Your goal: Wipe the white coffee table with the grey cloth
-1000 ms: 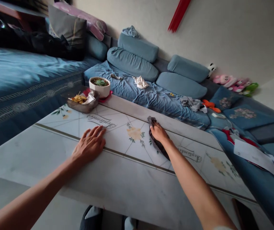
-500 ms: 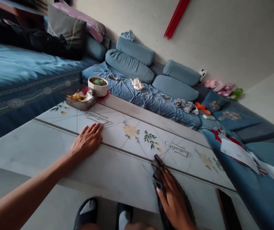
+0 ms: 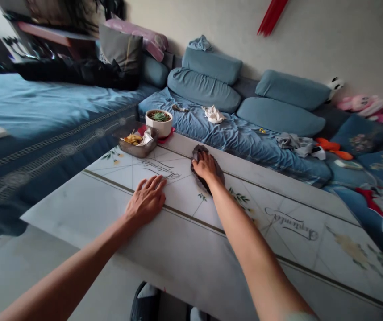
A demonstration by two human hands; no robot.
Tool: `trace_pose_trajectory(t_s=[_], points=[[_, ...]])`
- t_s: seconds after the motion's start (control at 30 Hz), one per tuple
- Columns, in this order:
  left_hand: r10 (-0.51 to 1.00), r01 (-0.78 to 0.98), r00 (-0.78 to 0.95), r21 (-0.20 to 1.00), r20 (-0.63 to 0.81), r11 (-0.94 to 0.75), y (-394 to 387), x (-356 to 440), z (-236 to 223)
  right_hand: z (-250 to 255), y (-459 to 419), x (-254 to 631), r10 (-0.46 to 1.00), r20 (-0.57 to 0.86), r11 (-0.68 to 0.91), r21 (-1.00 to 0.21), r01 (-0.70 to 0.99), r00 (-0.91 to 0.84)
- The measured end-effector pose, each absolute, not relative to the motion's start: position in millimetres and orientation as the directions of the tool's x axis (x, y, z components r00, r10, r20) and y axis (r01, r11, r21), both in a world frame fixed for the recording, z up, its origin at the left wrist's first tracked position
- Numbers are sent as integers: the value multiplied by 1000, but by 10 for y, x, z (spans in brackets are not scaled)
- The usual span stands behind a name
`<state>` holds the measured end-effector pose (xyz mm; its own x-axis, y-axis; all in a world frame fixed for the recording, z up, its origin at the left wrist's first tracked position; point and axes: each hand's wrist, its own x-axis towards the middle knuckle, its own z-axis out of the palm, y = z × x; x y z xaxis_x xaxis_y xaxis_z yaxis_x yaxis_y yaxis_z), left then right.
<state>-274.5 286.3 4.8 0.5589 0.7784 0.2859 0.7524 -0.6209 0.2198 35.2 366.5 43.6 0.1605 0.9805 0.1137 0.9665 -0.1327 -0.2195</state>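
Note:
My left hand (image 3: 147, 198) lies flat on the white patterned table (image 3: 111, 207), fingers stretched out beside the printed lettering, with nothing held. Farther out, toward the table's back edge, my right hand (image 3: 205, 166) presses a dark grey cloth (image 3: 218, 171) against the tabletop. Its fingers rest over the bunched cloth, which covers part of the printed flower pattern.
At the table's far left corner stand a clear brown plastic bin (image 3: 137, 145) with scraps and a white plant pot (image 3: 164, 127) on a red mat. A blue sofa (image 3: 111, 116) with cushions, crumpled tissue (image 3: 213, 114) and clothes wraps round the table.
My right hand has swept the cloth from the near edge forward and left to the far side. My left hand stays flat on the table. The view has turned slightly left.

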Motion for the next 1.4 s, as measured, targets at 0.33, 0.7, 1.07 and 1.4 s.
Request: trace_pose_trajectory(t_s=[0.33,0.7,1.07,1.4], points=[[899,805,355,406,255,-433,2847,-2801,156,-19,472,43,958,220,214,-132,968,-182],[871,820,400,312,284,-479,2836,-2735,125,135,1996,1059,931,236,-217,-252,943,277],[930,776,252,518,269,-360,2916,-2761,129,181,1981,-931,950,212,283,-288,915,-228],[815,753,555,316,167,-577,3085,-3705,179,-271,112,1859,926,344,-141,-63,988,154]])
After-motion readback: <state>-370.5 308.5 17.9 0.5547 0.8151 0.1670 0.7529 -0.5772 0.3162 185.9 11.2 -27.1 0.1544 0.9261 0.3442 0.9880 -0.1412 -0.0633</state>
